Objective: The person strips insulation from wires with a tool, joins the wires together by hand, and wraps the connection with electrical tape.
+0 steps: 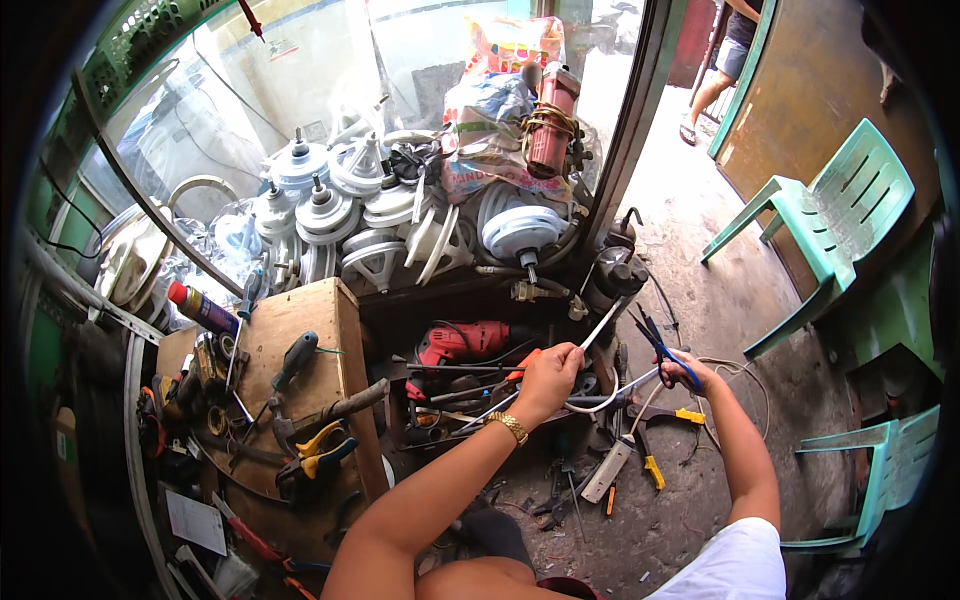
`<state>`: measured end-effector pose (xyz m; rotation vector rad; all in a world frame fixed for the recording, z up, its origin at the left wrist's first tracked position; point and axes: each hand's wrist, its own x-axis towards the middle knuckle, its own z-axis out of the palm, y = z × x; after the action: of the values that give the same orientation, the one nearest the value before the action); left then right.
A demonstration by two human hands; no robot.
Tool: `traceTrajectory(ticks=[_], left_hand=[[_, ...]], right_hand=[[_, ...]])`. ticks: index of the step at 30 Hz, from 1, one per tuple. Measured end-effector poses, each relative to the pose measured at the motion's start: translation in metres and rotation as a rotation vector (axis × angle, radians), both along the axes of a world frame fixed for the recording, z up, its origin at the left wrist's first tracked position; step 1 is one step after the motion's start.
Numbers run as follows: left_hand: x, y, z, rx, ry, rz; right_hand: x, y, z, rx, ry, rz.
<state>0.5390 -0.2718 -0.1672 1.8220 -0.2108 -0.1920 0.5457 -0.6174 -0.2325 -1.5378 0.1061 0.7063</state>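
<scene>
Scissors, blue-handled, in right hand – fingers wrapped around the handles | white cord gripped in left hand, fingers curled tight, just left of the blades | red drill beyond the left wrist | white power strip on concrete floor, below both hands – green plastic chair off to the right

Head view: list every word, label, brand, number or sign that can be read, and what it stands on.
Plastic bag: large lettering, only partly readable; not copied here.
Spray can with red cap: any print too small to read.
White card: marks too faint to read.
</scene>
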Motion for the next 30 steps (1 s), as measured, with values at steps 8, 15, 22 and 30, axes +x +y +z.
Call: traceTrajectory(ticks=[8,15,22,30], left_hand=[[-0.016,0.011,0.011,-0.013,0.049,0.025],[-0.025,0.012,0.008,0.049,-0.024,0.017],[-0.028,0.011,0.003,0.092,-0.061,-0.003],[-0.022,0.011,0.002,0.172,-0.125,-0.020]], right_hand=[[0.031,0.034,-0.013,0.093,0.020,0.057],[0.047,0.055,-0.021,0.301,0.075,-0.012],[0.044,0.053,-0.031,0.143,-0.031,-0.090],[0.044,0.050,-0.012,-0.142,-0.080,-0.096]])
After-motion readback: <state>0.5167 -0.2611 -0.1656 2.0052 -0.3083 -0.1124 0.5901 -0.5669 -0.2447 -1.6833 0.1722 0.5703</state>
